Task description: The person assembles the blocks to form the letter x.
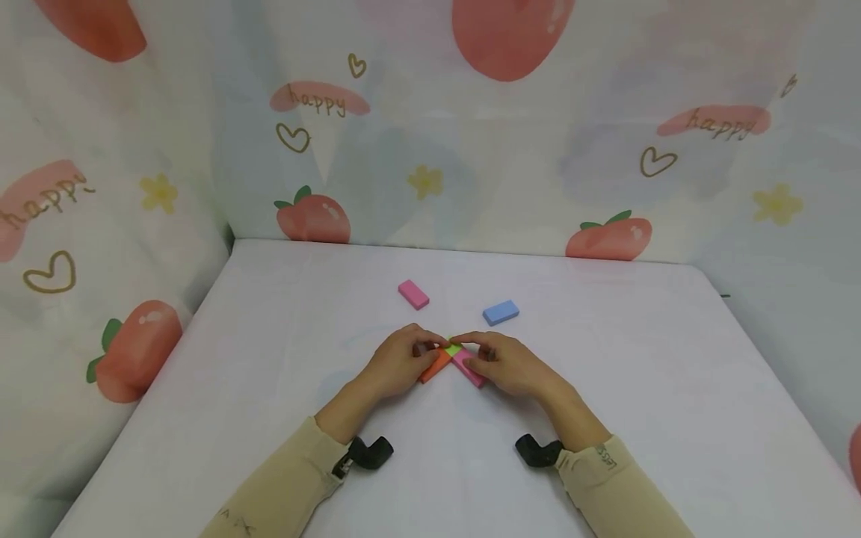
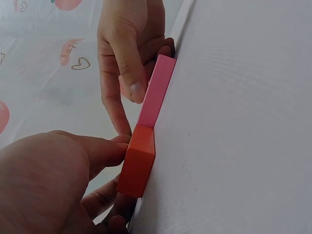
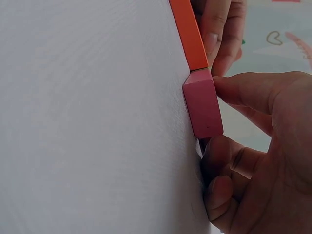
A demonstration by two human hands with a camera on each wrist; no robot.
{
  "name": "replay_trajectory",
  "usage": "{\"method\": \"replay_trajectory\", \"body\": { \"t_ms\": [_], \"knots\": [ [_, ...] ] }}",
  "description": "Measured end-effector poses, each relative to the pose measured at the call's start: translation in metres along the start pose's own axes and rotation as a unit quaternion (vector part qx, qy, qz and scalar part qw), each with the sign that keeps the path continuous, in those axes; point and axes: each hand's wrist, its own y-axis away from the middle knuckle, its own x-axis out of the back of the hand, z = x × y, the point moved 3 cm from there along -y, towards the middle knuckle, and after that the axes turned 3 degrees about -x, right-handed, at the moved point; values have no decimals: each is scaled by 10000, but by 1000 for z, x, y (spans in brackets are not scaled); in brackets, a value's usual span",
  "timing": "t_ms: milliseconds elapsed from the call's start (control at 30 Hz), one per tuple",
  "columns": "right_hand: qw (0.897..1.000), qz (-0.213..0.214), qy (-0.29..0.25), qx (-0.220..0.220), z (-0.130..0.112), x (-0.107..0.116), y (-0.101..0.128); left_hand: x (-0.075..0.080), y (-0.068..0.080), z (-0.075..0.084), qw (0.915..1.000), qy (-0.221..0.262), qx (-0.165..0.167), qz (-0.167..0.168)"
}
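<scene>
The left hand pinched the orange block; the right hand pinched the pink block; both blocks met in a V, mid-bench, nearer its front edge.

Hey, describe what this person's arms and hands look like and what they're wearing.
Both hands, the left hand and the right hand, are bare. Each arm wears a beige long sleeve; the right cuff bears small dark lettering. A black camera mount sits at each wrist.
</scene>
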Motion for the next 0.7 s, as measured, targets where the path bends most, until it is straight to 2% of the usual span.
{"method": "replay_trajectory", "body": {
  "t_ms": [300,700],
  "knots": [
    [9999,0,-138,25,2,-2,-1,-1,0,-2,9999,-96,88,-39],
    [9999,51,-22,142,2,1,-2,1,-2,1,9999,-98,49,-25]
  ]
}}
